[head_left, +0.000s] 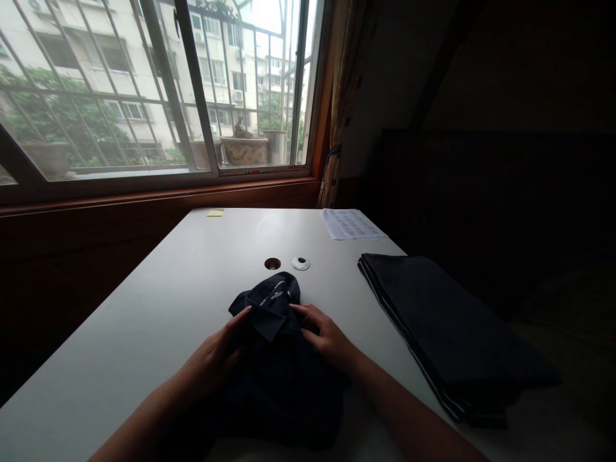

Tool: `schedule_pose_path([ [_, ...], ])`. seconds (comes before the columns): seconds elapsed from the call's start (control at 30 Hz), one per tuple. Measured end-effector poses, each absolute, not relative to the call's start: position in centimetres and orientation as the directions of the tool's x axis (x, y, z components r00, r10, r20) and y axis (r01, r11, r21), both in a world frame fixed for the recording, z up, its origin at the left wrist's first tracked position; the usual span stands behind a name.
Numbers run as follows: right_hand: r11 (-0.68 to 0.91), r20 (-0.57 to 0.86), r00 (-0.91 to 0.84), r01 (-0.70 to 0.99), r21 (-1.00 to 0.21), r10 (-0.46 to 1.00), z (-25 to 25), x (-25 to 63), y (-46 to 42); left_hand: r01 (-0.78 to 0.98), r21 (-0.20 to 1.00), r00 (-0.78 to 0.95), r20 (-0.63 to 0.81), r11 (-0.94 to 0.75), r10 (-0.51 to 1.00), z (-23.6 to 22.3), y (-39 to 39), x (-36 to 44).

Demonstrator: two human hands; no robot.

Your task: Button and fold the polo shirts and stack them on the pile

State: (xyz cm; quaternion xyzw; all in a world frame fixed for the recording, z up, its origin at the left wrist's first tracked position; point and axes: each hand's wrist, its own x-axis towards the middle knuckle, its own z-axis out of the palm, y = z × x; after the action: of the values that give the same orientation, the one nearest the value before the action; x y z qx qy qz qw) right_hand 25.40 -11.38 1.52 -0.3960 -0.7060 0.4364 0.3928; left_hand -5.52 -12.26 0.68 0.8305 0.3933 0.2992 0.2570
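Note:
A crumpled dark navy garment (291,378) lies at the near middle of the white table, its lower part in deep shadow. White piping, a small white logo and a pointed, collar-like flap show near its top. My left hand (222,351) grips the left side of the cloth, with the index finger lying along the flap's edge. On the opposite side, my right hand (325,335) has its fingers and thumb closed on the fabric. Cloth and shadow hide some of the left fingers.
Folded dark clothing (433,314) with white-piped edges lies along the table's right side. Printed papers (353,223) and a yellow sticky note (215,212) lie at the far edge of the white table (158,289). A round cable hole (272,264) has its white cover (301,263) beside it.

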Motion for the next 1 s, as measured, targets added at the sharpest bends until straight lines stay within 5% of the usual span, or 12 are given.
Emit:
schedule_pose_path([
  [1.0, 0.199, 0.120, -0.318, 0.229, -0.953, 0.941, 1.77, 25.63, -11.59, 0.496, 0.743, 0.493, 0.186, -0.450, 0.850, 0.85, -12.20, -5.62],
])
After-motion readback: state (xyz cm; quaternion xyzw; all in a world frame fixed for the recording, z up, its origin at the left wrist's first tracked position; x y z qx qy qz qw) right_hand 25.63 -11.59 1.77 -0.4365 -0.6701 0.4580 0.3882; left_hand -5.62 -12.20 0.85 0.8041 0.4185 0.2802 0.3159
